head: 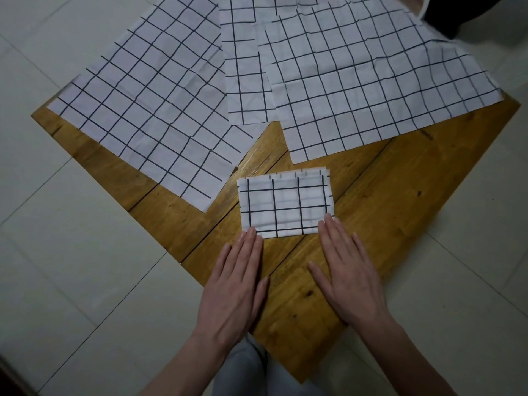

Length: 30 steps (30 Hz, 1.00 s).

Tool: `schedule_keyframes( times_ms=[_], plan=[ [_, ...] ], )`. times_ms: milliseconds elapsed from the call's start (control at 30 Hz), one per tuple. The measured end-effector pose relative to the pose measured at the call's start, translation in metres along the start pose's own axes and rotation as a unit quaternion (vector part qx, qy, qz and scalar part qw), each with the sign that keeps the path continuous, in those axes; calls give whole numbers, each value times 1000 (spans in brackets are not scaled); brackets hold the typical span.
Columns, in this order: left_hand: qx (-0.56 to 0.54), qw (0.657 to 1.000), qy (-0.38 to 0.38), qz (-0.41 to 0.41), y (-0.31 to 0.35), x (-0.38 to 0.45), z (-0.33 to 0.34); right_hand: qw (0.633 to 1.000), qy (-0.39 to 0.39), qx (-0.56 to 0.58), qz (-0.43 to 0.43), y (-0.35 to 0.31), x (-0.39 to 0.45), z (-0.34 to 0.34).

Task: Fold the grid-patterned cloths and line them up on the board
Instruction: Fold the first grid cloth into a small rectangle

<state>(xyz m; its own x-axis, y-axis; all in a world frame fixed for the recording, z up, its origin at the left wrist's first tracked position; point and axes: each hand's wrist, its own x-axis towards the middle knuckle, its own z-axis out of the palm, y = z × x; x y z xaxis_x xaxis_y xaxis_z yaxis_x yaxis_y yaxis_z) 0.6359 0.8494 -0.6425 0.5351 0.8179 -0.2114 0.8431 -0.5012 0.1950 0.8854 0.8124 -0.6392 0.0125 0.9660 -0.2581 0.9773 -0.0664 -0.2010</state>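
Grid-patterned cloths, white with dark lines, lie on a wooden board (385, 212) set on a pale tiled floor (71, 238). One folded cloth (285, 207), a small layered rectangle, sits near the board's middle, toward the person's side. Beyond it, three unfolded cloths are spread flat: a large one (154, 110) over the board's far left edge, a large one (377, 87) over its far right, and a narrower-looking one (245, 75) between them, partly covered by both. The left hand (237, 284) lies flat with straight fingers, its fingertips touching the folded cloth's near left corner; the right hand (348, 270) lies flat the same way, fingertips touching the near right corner. Neither hand grasps anything. The folding looks one cloth done, three to go. The folded cloth's far edge shows layers slightly stepped, so a push from the fingertips could likely slide the layers apart or skew it. Drawing out an overlapped cloth might drag its neighbours off the board.
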Motion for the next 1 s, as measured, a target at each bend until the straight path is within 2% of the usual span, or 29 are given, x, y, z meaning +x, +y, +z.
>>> schedule_keyframes(
  times_ms=[267, 467, 600, 733, 1000],
  plan=[
    [0, 1000, 4, -1, -1, 2, -1, 998, 43, 44, -4, -3, 4, -11],
    [22, 1000, -6, 14, 1, 5, -3, 985, 152, 66, -54, 3, 44, -37],
    [23, 999, 7, 35, -3, 12, -8, 985, 137, 62, -84, 0, 77, -42],
    [30, 998, 23, 44, -5, 23, -17, 989, 121, 77, -43, -7, 87, -39],
    [34, 999, 24, -18, 6, 40, -30, 988, 115, 63, 85, -18, 41, -30]
  ],
)
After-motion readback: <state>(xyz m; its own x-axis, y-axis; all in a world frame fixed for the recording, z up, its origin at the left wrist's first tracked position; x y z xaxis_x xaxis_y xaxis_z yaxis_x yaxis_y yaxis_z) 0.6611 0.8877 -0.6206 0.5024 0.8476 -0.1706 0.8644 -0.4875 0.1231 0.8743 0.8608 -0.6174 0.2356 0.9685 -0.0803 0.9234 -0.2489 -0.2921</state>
